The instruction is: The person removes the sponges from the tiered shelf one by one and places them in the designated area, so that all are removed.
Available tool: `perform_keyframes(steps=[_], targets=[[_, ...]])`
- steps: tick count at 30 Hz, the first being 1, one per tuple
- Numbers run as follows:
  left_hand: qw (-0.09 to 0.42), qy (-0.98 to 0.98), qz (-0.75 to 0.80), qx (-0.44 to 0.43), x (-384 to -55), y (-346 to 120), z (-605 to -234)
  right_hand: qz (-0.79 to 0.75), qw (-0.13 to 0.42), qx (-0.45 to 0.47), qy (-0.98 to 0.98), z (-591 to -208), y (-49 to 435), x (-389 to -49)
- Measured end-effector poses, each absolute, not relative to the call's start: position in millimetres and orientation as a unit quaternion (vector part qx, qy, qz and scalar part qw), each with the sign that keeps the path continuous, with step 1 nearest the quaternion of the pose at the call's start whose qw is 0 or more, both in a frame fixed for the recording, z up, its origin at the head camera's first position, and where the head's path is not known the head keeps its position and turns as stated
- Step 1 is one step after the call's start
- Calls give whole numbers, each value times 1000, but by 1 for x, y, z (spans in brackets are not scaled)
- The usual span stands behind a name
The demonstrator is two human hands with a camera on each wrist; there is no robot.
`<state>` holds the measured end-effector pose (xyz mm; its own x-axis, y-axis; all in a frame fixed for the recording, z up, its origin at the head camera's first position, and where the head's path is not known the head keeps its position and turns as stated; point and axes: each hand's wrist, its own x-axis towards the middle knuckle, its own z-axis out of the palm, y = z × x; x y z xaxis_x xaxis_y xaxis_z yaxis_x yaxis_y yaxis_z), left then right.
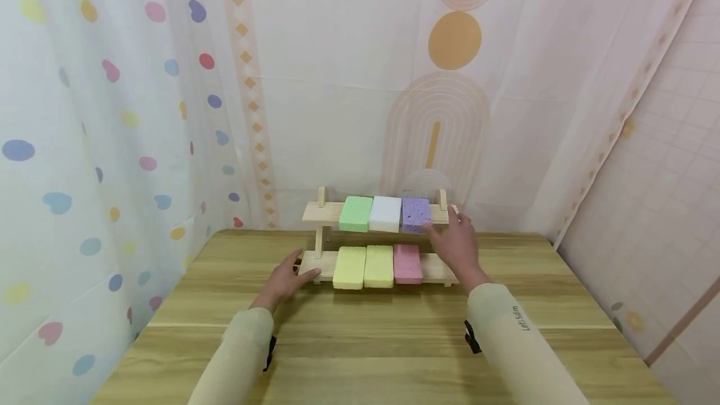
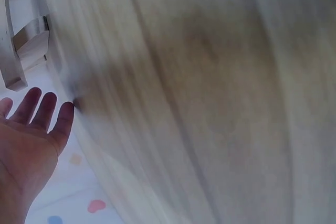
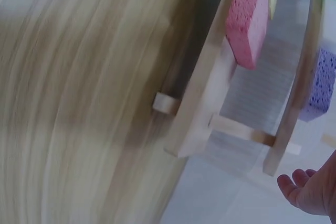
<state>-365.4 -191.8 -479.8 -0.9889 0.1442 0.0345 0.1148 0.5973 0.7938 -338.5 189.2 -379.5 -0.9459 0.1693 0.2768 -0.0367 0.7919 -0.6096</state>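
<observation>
A two-tier wooden rack (image 1: 312,212) stands toward the back of the table. Its upper shelf carries a green sponge (image 1: 355,212), a white sponge (image 1: 385,212) and a purple sponge (image 1: 416,213) side by side. Along the lower shelf lie two yellow sponges (image 1: 350,267) and a pink sponge (image 1: 407,264). My left hand (image 1: 284,281) is at the left end of the lower shelf, its fingers spread and extended in the left wrist view. By the upper shelf's right end is my right hand (image 1: 458,245), fingers loosely bent, holding nothing, with the thumb near the purple sponge.
The wood-grain table (image 1: 382,342) extends in front of the rack and to both sides. Behind it hangs a pale patterned curtain (image 1: 337,111). A dotted curtain (image 1: 135,192) borders the left, and another pale cloth (image 1: 647,217) borders the right.
</observation>
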Motion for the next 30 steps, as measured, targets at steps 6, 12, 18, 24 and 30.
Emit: perform_keyframes(steps=[6,12,18,24,30], targets=[[20,891,447,73,-367,-192,-482,357,159,-44,-920,-390,178,-344],[18,894,441,74,-368,-194,-485,388,170,-51,-904,-397,164,-350],[10,898,432,76,-367,-194,-489,411,198,-72,-887,-403,153,-356],[8,900,428,78,-365,-195,-490,426,200,-94,-877,-404,145,-360],[12,901,427,79,-367,-194,-492,424,208,-99,-876,-404,141,-362]])
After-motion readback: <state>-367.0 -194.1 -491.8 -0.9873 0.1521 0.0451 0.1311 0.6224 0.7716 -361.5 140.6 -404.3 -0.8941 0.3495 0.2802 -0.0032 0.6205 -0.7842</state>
